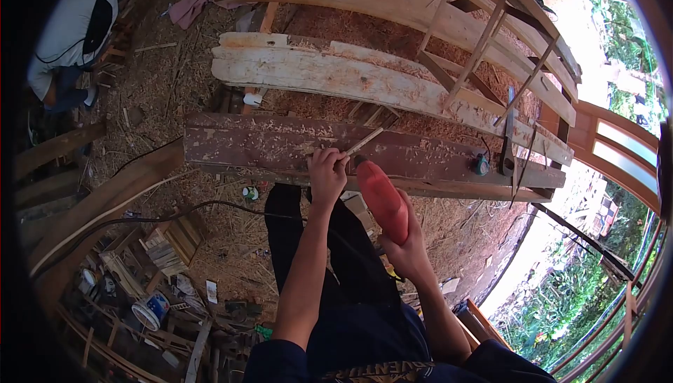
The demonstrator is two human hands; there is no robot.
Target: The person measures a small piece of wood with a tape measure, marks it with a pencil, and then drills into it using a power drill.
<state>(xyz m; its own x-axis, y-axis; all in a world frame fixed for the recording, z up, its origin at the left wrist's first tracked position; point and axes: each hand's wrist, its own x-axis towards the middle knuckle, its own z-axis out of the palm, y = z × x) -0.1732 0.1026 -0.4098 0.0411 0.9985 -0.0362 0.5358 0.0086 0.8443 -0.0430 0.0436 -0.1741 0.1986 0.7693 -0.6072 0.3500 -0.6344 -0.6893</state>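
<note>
My left hand [327, 173] is closed around a thin wooden stick [368, 141], which slants over a long board with worn brown paint [259, 141]. In my right hand [409, 243] is a red corded power tool [382, 201], its rounded body pointing up and away from me. The tool's dark front end [359, 160] is close beside the stick and the fingers of my left hand, over the board's near side. My right fingers wrap the lower part of the tool, and its exact kind does not show.
Pale rough planks [315, 71] lie beyond the brown board, with a wooden frame [477, 53] across them. A teal tape measure [482, 164] rests near the right end. A black cable [210, 204] runs leftward. A paint bucket [151, 311] stands lower left; a person [73, 29] crouches upper left.
</note>
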